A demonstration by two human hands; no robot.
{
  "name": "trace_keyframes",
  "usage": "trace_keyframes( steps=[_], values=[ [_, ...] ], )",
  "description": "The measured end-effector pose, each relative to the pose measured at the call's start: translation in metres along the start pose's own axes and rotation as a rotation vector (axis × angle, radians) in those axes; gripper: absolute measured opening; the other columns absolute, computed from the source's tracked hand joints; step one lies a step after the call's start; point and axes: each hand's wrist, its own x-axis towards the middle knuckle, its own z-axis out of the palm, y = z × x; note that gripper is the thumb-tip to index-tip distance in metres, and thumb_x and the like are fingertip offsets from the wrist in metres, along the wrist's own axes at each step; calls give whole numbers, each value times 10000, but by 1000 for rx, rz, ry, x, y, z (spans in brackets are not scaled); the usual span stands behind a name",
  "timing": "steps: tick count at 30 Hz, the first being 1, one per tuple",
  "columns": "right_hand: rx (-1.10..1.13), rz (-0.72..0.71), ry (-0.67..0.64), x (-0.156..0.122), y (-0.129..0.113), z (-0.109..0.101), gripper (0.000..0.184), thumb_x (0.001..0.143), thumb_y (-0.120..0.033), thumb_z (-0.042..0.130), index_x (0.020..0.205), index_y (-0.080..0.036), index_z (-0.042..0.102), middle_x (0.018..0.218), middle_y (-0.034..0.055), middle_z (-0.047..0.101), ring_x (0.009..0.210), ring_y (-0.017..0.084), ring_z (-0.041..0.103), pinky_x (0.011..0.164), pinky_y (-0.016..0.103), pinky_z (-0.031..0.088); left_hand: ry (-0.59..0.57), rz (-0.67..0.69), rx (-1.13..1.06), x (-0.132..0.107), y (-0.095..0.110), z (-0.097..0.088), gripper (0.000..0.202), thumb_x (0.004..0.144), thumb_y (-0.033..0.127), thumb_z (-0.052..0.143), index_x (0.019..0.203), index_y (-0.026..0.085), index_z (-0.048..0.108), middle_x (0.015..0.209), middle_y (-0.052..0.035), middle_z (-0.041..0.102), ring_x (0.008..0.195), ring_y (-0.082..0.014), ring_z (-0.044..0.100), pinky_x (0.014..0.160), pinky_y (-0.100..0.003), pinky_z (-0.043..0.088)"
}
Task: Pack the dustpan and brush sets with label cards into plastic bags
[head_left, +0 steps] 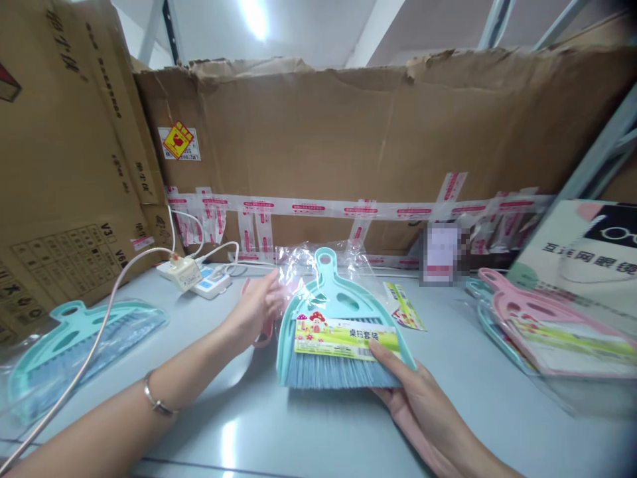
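A light-blue dustpan [326,285] with a blue-bristled brush [338,372] sits in a clear plastic bag [293,262] in the middle of the head view. Across its front lies a colourful printed label [318,338] with a mushroom house. My right hand [411,388] grips this dustpan set at its lower right corner, thumb on the front. At the bag's left edge is my left hand [261,309], its slightly blurred fingers curled against the plastic. Partly hidden behind that hand, a pink object [265,335] rests on the table.
Another bagged light-blue dustpan [74,332] lies left, under a cable [107,299]. Bagged pink dustpan [542,312] lies right, over a blue one. A loose label [405,307], a power strip [212,282] and a phone-like screen [442,252] stand before the large cardboard box [318,133].
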Motion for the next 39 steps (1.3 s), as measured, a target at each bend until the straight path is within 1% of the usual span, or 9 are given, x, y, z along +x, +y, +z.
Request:
trace_keyframes(
  steps=[2, 7, 13, 16, 20, 24, 27, 31, 39],
  values=[
    [-10, 7, 10, 1, 0, 1, 427, 617, -271, 800, 993, -129, 655, 911, 90, 707, 854, 215, 655, 703, 283, 568, -140, -118, -68, 0, -5, 6, 522, 803, 542, 506, 1136, 141, 530, 990, -124, 650, 913, -248, 615, 757, -341, 487],
    [-13, -32, 47, 3, -1, -1, 481, 604, -275, 807, 1032, -132, 638, 916, 91, 707, 846, 219, 660, 689, 284, 572, -265, -98, 66, -8, -13, -2, 373, 709, 492, 663, 833, 140, 640, 785, -66, 673, 777, -187, 627, 696, -267, 479],
    [-24, -43, 69, 7, -1, -2, 544, 595, -284, 811, 1078, -140, 606, 933, 81, 703, 828, 199, 662, 675, 256, 567, -465, -142, 65, -22, -15, -7, 512, 719, 411, 696, 1155, 191, 543, 1086, -93, 647, 960, -215, 616, 786, -305, 486],
    [-98, -29, 44, 7, -5, 3, 534, 610, -327, 798, 1069, -144, 598, 901, 68, 702, 809, 190, 659, 666, 250, 563, -381, -80, -18, -30, -22, 6, 652, 679, 307, 751, 1246, 207, 445, 1205, -112, 595, 1055, -241, 588, 852, -331, 484],
    [-238, 48, -10, 4, -13, 4, 511, 627, -424, 768, 1024, -159, 583, 808, 44, 683, 677, 156, 646, 575, 235, 548, -263, -75, -68, -32, -26, 12, 620, 688, 285, 743, 1227, 174, 459, 1173, -130, 618, 1036, -254, 605, 844, -337, 500],
    [-356, -70, -34, 2, -21, -10, 403, 653, -489, 727, 829, -189, 524, 526, -72, 504, 380, 46, 433, 342, 145, 348, -236, -123, -112, -30, -18, 8, 576, 686, 269, 741, 1197, 141, 509, 1051, -131, 676, 954, -251, 642, 802, -317, 515],
    [-336, -169, -55, 1, -28, -17, 440, 631, -447, 759, 935, -217, 539, 674, -44, 588, 557, 79, 535, 486, 161, 440, -234, -144, -122, -29, -14, 5, 583, 686, 267, 738, 1207, 140, 509, 1026, -128, 685, 919, -245, 655, 768, -307, 523],
    [-271, -39, -334, -2, -37, -8, 590, 635, -394, 760, 1162, -244, 540, 1028, 52, 658, 937, 188, 605, 770, 267, 495, -302, -170, -102, -30, -14, 4, 588, 684, 271, 738, 1209, 141, 506, 1048, -133, 678, 926, -243, 655, 777, -312, 520],
    [-331, -14, -312, 9, -37, -6, 559, 616, -230, 777, 1144, -196, 595, 1042, 72, 682, 959, 215, 629, 827, 299, 500, -280, -214, -87, -30, -14, 2, 587, 687, 250, 711, 1220, 147, 489, 1077, -136, 665, 930, -254, 652, 761, -328, 520]
  ],
)
